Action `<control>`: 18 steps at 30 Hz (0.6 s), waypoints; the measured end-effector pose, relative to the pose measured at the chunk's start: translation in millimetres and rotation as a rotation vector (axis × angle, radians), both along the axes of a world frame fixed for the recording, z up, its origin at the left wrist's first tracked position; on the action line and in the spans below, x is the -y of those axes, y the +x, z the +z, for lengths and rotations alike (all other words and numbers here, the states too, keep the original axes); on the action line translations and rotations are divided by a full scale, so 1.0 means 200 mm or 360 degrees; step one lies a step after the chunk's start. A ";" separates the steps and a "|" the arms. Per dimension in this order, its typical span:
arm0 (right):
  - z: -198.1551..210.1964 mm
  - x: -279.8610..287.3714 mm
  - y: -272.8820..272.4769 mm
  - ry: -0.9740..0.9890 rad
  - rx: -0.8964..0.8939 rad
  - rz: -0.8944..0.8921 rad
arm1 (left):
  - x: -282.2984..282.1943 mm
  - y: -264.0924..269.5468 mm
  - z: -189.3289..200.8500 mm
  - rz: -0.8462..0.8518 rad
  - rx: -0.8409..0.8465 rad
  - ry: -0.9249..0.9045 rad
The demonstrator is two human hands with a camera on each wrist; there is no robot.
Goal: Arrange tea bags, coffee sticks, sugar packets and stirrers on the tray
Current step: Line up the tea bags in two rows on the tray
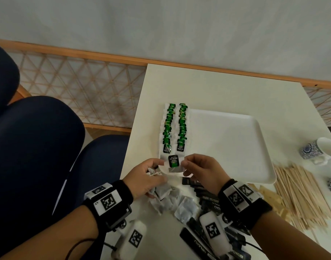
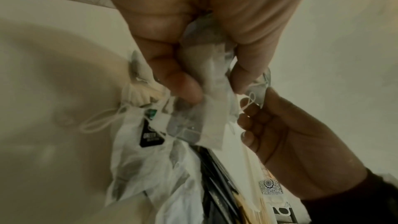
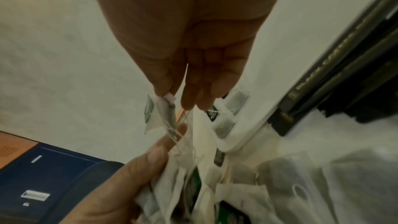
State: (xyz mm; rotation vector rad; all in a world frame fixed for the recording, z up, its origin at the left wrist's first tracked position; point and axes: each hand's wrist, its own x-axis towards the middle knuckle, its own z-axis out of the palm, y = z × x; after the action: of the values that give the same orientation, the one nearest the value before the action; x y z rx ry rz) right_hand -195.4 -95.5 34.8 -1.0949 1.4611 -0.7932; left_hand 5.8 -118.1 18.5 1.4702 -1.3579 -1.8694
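Observation:
Two rows of green-tagged tea bags (image 1: 175, 126) lie overlapped along the left side of the white tray (image 1: 236, 143). Just below those rows, one more tea bag (image 1: 173, 163) is held flat over the tray's near left corner. My right hand (image 1: 185, 167) pinches its right edge between thumb and fingers. My left hand (image 1: 159, 170) touches its left edge while gripping a crumpled bunch of tea bags (image 2: 202, 108) with loose strings. In the right wrist view my right fingertips (image 3: 165, 91) pinch the tea bag (image 3: 157, 115) by a corner.
Loose tea bags (image 1: 181, 203) and black coffee sticks (image 1: 209, 199) are heaped under my wrists. Wooden stirrers (image 1: 299, 196) fan out at the right, with beige packets (image 1: 268, 192) beside them. Blue-patterned cups (image 1: 318, 150) stand at the right edge. Navy chairs (image 1: 35, 147) are left of the table.

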 end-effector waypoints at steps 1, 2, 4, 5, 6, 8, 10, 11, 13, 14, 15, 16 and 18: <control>0.00 0.00 0.01 0.0027 0.0045 0.0005 | 0.00 -0.01 0.00 0.0005 -0.0021 -0.0027; 0.00 0.00 0.01 0.0057 0.0102 0.0009 | 0.01 -0.02 0.00 0.0004 -0.0029 -0.0051; -0.02 -0.01 0.03 0.0074 0.0152 0.0012 | 0.01 -0.04 0.01 0.0009 -0.0072 -0.0070; -0.03 -0.01 0.03 0.0057 0.0117 0.0003 | 0.01 -0.06 0.02 0.0019 -0.0099 -0.0083; -0.04 0.00 0.03 0.0029 0.0047 -0.0025 | 0.01 -0.07 0.02 0.0049 -0.0105 -0.0106; -0.04 0.01 0.04 0.0004 -0.0113 -0.0148 | 0.01 -0.08 0.00 0.0118 -0.0040 -0.0173; -0.03 0.01 0.04 0.0104 -0.0150 -0.0217 | 0.02 -0.08 -0.02 0.0182 0.0047 -0.0226; -0.03 0.01 0.05 0.0179 -0.0126 -0.0176 | 0.02 -0.08 -0.03 0.0205 0.0079 -0.0231; -0.02 0.00 0.07 0.0289 -0.0081 -0.0038 | 0.02 -0.09 -0.04 0.0202 0.0112 -0.0254; -0.03 0.00 0.08 0.0309 -0.0064 -0.0002 | 0.01 -0.09 -0.04 0.0190 0.0115 -0.0273; -0.03 0.00 0.09 0.0312 -0.0043 -0.0004 | 0.01 -0.09 -0.04 0.0184 0.0114 -0.0293; -0.03 0.01 0.09 0.0312 -0.0011 -0.0041 | 0.01 -0.09 -0.04 0.0176 0.0114 -0.0304; -0.03 0.02 0.10 0.0318 0.0063 -0.0134 | 0.01 -0.09 -0.04 0.0154 0.0106 -0.0296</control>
State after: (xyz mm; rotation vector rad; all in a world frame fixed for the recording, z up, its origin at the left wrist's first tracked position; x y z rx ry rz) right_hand -175.7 -99.3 28.2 -0.8677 1.5255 -0.7065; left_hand -11.8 -120.7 10.2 1.4867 -1.4224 -1.6019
